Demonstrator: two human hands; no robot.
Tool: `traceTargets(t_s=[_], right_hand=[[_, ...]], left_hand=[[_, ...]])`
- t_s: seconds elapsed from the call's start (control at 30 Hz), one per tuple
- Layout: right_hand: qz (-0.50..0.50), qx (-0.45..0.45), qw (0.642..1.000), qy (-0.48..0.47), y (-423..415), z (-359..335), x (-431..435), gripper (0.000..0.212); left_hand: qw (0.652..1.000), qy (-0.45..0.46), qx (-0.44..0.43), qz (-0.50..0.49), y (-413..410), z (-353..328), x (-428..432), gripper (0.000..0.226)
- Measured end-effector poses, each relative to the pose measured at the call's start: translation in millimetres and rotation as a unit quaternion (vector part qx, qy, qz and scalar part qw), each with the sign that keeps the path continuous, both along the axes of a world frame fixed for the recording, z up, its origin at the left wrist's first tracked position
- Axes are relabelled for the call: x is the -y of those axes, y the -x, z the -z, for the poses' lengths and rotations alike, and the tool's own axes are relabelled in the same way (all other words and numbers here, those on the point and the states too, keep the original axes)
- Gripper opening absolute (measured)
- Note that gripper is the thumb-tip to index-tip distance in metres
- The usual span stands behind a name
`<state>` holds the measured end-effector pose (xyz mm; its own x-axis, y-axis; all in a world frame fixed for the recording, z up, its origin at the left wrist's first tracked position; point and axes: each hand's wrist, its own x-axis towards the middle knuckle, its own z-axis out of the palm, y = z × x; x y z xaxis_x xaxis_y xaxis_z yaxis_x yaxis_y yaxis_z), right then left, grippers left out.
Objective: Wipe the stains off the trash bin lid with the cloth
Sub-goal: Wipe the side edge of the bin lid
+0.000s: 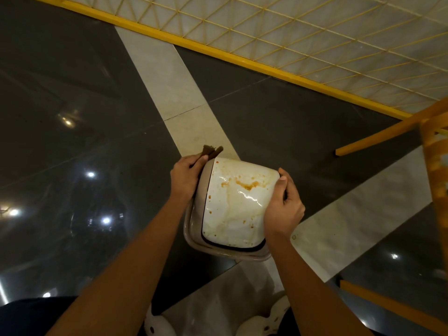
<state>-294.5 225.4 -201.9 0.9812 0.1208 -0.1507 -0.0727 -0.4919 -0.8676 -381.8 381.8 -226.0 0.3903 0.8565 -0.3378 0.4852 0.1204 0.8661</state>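
Note:
A white trash bin lid [232, 214] with a beige rim is held up in front of me over the floor. Orange-brown stains and splatters mark its upper half, with a wet streak running down. My left hand [185, 178] grips the lid's left edge and also holds a brown cloth [209, 151], whose ends stick up above my fingers. On the right edge, my right hand [282, 206] grips the lid with the thumb on its face. The bin body is hidden.
The floor is glossy dark tile [72, 141] with pale strips [174, 88]. A yellow mesh barrier [315, 37] runs along the far side. A yellow-orange wooden frame [434, 170] stands at the right. White slippers [160, 326] show at the bottom.

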Motion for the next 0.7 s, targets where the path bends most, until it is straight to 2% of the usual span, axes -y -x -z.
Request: traceTargets(t_s=[0.2,0.37,0.53,0.7], right_hand=[[-0.008,0.013,1.000,-0.003,0,0,-1,0.030],[-0.009,0.008,1.000,-0.003,-1,0,0,0.029],[-0.005,-0.002,1.000,-0.005,-1,2,-1,0.030],[-0.003,0.008,1.000,-0.001,0,2,-1,0.030]], left_hand=[[0.997,0.015,-0.005,-0.077,37,8,32,0.027],[1.000,-0.022,-0.019,-0.001,16,10,4,0.029],[0.997,0.009,-0.014,0.069,-4,4,-16,0.030],[0.998,0.027,-0.001,-0.053,37,8,28,0.024]])
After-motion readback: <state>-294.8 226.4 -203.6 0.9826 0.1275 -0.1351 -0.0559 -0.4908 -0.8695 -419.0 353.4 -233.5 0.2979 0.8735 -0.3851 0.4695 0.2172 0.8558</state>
